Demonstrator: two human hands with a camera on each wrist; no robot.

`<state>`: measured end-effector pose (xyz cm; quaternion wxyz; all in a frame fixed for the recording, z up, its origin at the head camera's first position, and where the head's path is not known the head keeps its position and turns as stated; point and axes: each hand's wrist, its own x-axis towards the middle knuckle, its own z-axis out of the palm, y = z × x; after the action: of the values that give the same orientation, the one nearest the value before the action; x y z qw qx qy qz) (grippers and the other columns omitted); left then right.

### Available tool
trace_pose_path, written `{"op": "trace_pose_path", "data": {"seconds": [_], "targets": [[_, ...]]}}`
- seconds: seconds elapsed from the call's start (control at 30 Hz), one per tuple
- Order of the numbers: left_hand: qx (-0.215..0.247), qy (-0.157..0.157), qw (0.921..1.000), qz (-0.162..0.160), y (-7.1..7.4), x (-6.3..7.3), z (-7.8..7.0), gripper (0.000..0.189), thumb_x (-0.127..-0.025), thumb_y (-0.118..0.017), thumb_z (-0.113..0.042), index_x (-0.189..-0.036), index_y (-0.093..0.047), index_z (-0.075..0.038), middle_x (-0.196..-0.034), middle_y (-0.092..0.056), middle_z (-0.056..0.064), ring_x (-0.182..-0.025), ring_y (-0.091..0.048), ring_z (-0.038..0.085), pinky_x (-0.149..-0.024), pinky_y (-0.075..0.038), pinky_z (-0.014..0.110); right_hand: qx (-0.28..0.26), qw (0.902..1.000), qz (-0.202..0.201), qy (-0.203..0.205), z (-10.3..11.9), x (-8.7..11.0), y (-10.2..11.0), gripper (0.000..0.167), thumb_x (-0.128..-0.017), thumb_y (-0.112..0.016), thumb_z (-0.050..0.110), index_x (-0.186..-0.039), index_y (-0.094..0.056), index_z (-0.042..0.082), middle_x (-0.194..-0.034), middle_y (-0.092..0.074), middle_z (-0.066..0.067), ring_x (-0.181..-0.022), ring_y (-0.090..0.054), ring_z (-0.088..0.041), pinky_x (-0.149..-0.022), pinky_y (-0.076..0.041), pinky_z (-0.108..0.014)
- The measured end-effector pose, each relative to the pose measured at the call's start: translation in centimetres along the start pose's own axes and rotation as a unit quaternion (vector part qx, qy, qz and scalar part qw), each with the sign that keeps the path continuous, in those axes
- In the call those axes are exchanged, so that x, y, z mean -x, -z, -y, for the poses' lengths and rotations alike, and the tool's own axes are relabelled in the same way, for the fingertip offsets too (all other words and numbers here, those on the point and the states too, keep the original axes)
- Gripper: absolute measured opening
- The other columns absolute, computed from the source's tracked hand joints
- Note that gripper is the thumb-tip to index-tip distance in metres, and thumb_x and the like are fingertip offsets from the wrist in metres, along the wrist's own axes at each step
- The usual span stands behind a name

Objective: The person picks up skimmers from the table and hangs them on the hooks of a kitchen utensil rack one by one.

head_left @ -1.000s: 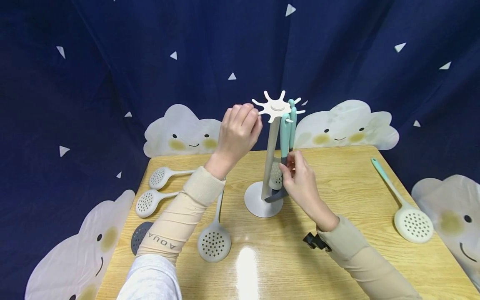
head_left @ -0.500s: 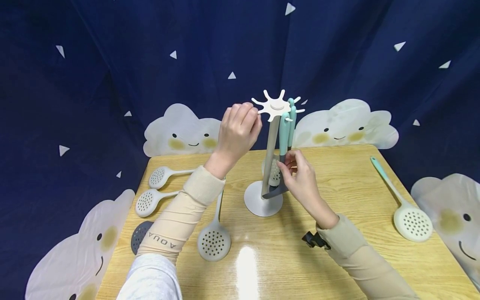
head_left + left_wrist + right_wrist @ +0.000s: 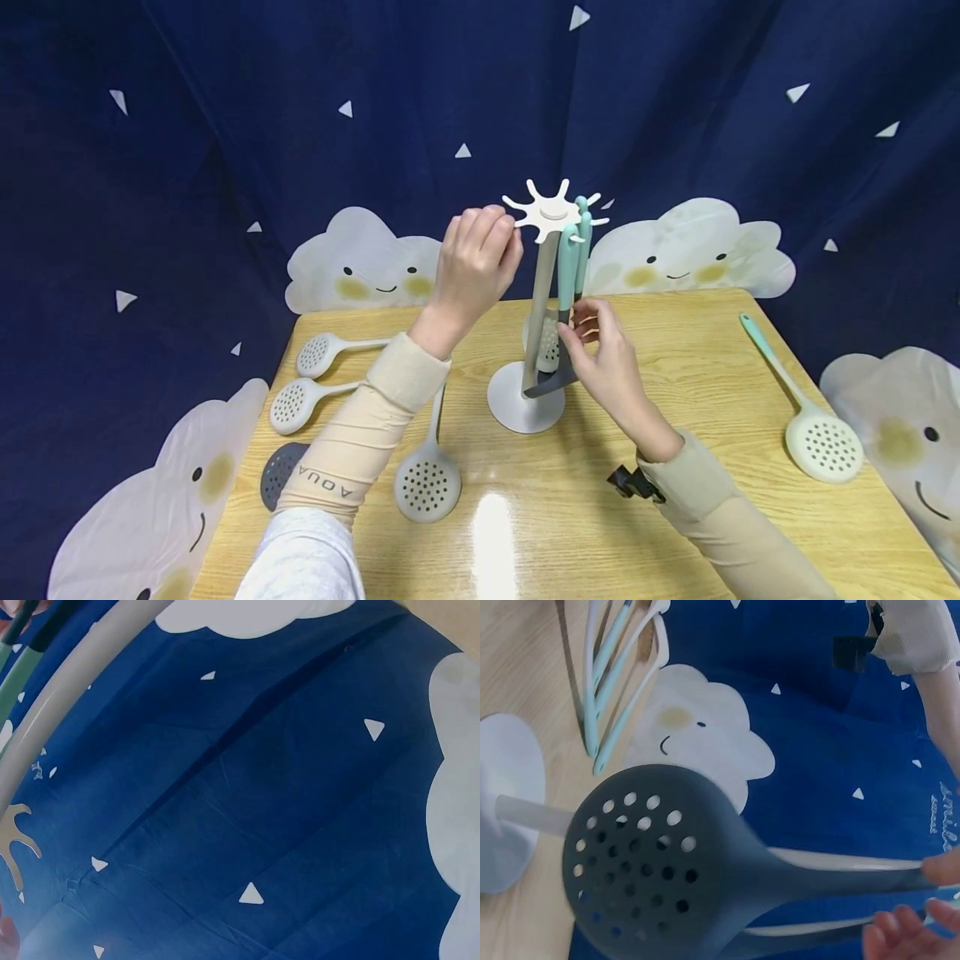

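Observation:
A utensil stand with a white star-shaped top (image 3: pixel 553 214) and a round white base (image 3: pixel 513 408) stands mid-table. My left hand (image 3: pixel 480 258), fingers curled, grips the left-hand prongs of that top; its fingertips are hidden. From the right-hand prongs hang mint-handled utensils. The front one is a dark grey skimmer (image 3: pixel 731 851), its mint handle (image 3: pixel 567 271) hooked by the end. My right hand (image 3: pixel 603 354) holds this skimmer at the neck between thumb (image 3: pixel 941 868) and fingers. Behind it hangs a pale perforated skimmer (image 3: pixel 548 343), partly hidden.
At the left lie two pale skimmers (image 3: pixel 317 354), a dark one (image 3: pixel 277 475) partly under my sleeve, and a larger pale skimmer (image 3: pixel 427 487). A mint-handled pale skimmer (image 3: pixel 825 446) lies at the right. Behind the table (image 3: pixel 675 358) hangs a blue curtain (image 3: pixel 420 100).
The hanging dark skimmer's lower end has swung slightly left and settled. My right thumb and fingers have shifted a little on its neck. The left hand holds still.

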<state>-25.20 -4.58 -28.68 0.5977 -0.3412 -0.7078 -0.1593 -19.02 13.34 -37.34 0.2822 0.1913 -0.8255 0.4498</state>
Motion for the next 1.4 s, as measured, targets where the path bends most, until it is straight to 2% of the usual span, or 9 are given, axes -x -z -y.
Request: {"op": "trace_pose_path", "data": {"seconds": [0.2,0.37,0.5,0.63,0.73,0.87,1.07,1.27,1.4], "targets": [[0.014,0.040,0.9991,-0.006,0.0,1.1,-0.4,0.019,-0.081,-0.059,-0.006,-0.099,-0.055,0.001,-0.099,-0.060,0.014,-0.089,-0.054,0.029,-0.072,-0.044,0.034,-0.003,0.9940,-0.059,0.092,-1.7,0.5,0.2,0.030,-0.084,-0.061,0.003,-0.108,-0.047,-0.008,-0.098,-0.051,-0.021,-0.090,-0.050,-0.030,-0.076,-0.042,-0.034],[0.069,0.078,0.9946,-0.003,-0.7,3.7,-0.7,0.041,-0.083,-0.057,-0.003,-0.120,-0.044,0.006,-0.118,-0.052,0.019,-0.108,-0.050,0.031,-0.091,-0.041,0.036,0.018,0.9846,-0.104,0.139,-4.3,1.4,0.1,0.030,-0.094,-0.047,0.016,-0.109,-0.046,-0.010,-0.104,-0.050,-0.025,-0.096,-0.048,-0.036,-0.083,-0.038,-0.037],[0.097,0.127,0.9870,0.014,-1.3,6.3,-0.9,0.050,-0.083,-0.057,-0.004,-0.127,-0.036,0.008,-0.126,-0.045,0.023,-0.116,-0.045,0.033,-0.099,-0.036,0.038,0.028,0.9904,-0.103,0.088,-6.3,2.5,-0.1,0.029,-0.090,-0.047,0.002,-0.116,-0.044,-0.011,-0.114,-0.048,-0.027,-0.103,-0.046,-0.037,-0.085,-0.039,-0.043],[0.093,0.186,0.9766,0.056,-2.1,9.0,-1.2,0.052,-0.083,-0.058,-0.005,-0.128,-0.035,0.007,-0.129,-0.042,0.022,-0.119,-0.042,0.032,-0.102,-0.033,0.037,0.033,0.9973,-0.062,-0.020,-8.1,3.8,-0.4,0.043,-0.085,-0.051,-0.006,-0.127,-0.037,-0.009,-0.124,-0.042,-0.026,-0.112,-0.042,-0.037,-0.091,-0.036,-0.050],[0.088,0.229,0.9629,0.111,-2.7,11.1,-1.6,0.054,-0.082,-0.058,-0.006,-0.130,-0.035,0.005,-0.132,-0.040,0.020,-0.123,-0.038,0.031,-0.105,-0.028,0.035,0.038,0.9943,-0.012,-0.099,-9.3,4.8,-0.8,0.054,-0.085,-0.053,-0.003,-0.134,-0.031,-0.006,-0.132,-0.036,-0.025,-0.119,-0.036,-0.038,-0.096,-0.032,-0.053],[0.092,0.280,0.9312,0.214,-3.3,13.6,-2.3,0.058,-0.083,-0.058,-0.007,-0.134,-0.031,0.004,-0.138,-0.034,0.019,-0.129,-0.032,0.030,-0.109,-0.022,0.034,0.036,0.9844,0.052,-0.164,-10.6,6.2,-1.7,0.062,-0.084,-0.053,-0.002,-0.138,-0.024,-0.002,-0.136,-0.030,-0.026,-0.124,-0.031,-0.040,-0.099,-0.030,-0.055],[0.122,0.343,0.8552,0.369,-4.0,16.6,-2.9,0.066,-0.087,-0.056,-0.007,-0.142,-0.021,0.001,-0.147,-0.023,0.015,-0.136,-0.021,0.027,-0.111,-0.017,0.035,0.017,0.9698,0.114,-0.215,-12.0,8.2,-3.4,0.071,-0.078,-0.057,-0.007,-0.139,-0.020,-0.005,-0.138,-0.025,-0.030,-0.124,-0.030,-0.044,-0.100,-0.029,-0.056],[0.137,0.372,0.7912,0.466,-5.0,18.8,-3.5,0.072,-0.083,-0.058,-0.003,-0.142,-0.017,0.003,-0.148,-0.019,0.019,-0.137,-0.018,0.029,-0.111,-0.016,0.035,0.017,0.9570,0.170,-0.234,-12.6,9.9,-5.1,0.080,-0.076,-0.065,0.001,-0.140,-0.018,-0.007,-0.139,-0.022,-0.032,-0.129,-0.024,-0.045,-0.104,-0.023,-0.054],[0.137,0.391,0.7553,0.508,-5.6,19.8,-3.8,0.072,-0.081,-0.058,0.003,-0.142,-0.019,0.004,-0.147,-0.021,0.020,-0.137,-0.019,0.030,-0.111,-0.016,0.035,0.003,0.9583,0.184,-0.219,-12.6,10.6,-6.3,0.088,-0.073,-0.070,0.002,-0.141,-0.015,-0.008,-0.139,-0.022,-0.034,-0.129,-0.024,-0.046,-0.105,-0.023,-0.054]]}}
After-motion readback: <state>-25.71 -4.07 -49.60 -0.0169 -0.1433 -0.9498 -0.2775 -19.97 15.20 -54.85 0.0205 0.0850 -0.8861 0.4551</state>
